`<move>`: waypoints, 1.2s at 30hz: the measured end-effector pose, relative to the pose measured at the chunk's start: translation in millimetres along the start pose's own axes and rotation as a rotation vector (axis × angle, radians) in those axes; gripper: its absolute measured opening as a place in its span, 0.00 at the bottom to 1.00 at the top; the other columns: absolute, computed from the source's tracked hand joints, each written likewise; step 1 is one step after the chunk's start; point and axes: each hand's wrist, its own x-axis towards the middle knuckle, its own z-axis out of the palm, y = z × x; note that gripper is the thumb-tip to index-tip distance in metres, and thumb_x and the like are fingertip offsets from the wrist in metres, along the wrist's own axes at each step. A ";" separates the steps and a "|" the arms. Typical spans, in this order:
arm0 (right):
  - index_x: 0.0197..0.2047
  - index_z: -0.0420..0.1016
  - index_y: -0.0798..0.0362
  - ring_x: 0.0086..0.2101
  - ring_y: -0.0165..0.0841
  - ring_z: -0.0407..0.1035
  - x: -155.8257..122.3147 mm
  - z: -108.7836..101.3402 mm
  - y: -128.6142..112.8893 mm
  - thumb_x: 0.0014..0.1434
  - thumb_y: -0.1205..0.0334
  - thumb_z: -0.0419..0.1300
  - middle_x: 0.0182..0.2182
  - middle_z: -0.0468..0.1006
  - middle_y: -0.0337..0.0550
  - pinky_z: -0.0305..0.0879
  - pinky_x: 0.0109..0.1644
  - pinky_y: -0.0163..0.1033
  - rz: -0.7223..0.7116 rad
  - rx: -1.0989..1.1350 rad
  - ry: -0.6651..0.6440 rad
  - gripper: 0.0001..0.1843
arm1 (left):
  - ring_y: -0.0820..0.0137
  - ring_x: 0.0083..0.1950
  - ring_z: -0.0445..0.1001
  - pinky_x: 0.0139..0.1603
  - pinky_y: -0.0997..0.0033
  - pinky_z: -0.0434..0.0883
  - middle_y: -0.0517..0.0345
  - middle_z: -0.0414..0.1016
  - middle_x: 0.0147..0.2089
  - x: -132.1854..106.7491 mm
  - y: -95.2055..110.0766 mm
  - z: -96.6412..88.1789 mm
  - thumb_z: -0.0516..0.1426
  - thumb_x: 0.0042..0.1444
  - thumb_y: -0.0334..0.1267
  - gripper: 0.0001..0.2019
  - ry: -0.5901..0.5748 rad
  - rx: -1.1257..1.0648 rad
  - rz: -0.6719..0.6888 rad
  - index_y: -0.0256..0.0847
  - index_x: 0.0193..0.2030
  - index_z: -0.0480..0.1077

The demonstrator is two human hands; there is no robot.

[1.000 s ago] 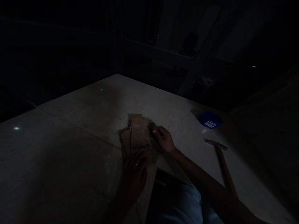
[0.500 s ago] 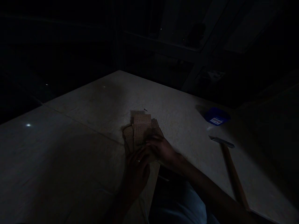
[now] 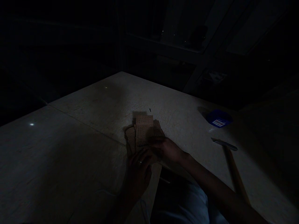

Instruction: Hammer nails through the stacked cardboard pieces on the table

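Near on the table (image 3: 182, 115), cardboard (image 3: 144, 126) lies under both hands: left hand (image 3: 138, 172) apparently steadying, right hand (image 3: 169, 149) fiddling by the dark row (image 3: 142, 145); both grips too dark to tell. Next likely calls for light touch. Versus a second ago, right hand's moved onto cardboard.

Pale table (image 3: 177, 109) (dimly lit) bearing cardboard (image 3: 144, 127), hammer (image 3: 234, 171), blue tub (image 3: 219, 117), small nail (image 3: 150, 110)

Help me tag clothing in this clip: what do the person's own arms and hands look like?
Both are ungloved. The left hand wears a thin, shiny ring; none is discernible on the right hand. The right forearm shows no sleeve; the left forearm is too dark to tell.
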 end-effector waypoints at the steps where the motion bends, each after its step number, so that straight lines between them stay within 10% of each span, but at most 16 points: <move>1: 0.49 0.83 0.49 0.48 0.39 0.78 0.5 1.0 -1.4 0.61 0.76 0.62 0.47 0.84 0.47 0.74 0.53 0.42 0.024 0.043 0.025 0.17 | 0.58 0.67 0.66 0.64 0.49 0.66 0.50 0.71 0.64 -0.1 -0.2 0.4 0.51 0.61 0.26 0.21 0.003 0.003 0.003 0.43 0.59 0.70; 12: 0.47 0.84 0.52 0.46 0.42 0.78 1.0 6.9 -3.3 0.61 0.76 0.59 0.47 0.83 0.49 0.73 0.51 0.43 0.228 0.031 0.073 0.17 | 0.59 0.67 0.66 0.65 0.50 0.66 0.50 0.72 0.64 -1.2 -4.0 4.4 0.51 0.61 0.26 0.21 0.027 0.016 0.019 0.43 0.59 0.70; 28: 0.54 0.78 0.52 0.43 0.38 0.77 -19.1 -5.5 11.7 0.68 0.69 0.57 0.46 0.83 0.47 0.75 0.44 0.42 -0.394 -0.455 0.137 0.14 | 0.59 0.67 0.66 0.65 0.51 0.66 0.50 0.72 0.64 -1.6 -0.7 1.5 0.52 0.60 0.25 0.21 0.047 -0.009 -0.003 0.43 0.59 0.70; 36: 0.53 0.79 0.52 0.43 0.36 0.78 -17.5 10.4 9.8 0.67 0.69 0.57 0.46 0.83 0.49 0.77 0.44 0.38 -0.157 -0.164 0.265 0.14 | 0.59 0.67 0.65 0.65 0.50 0.66 0.50 0.71 0.64 -0.2 -1.5 1.5 0.52 0.61 0.26 0.21 0.041 -0.009 0.015 0.43 0.59 0.68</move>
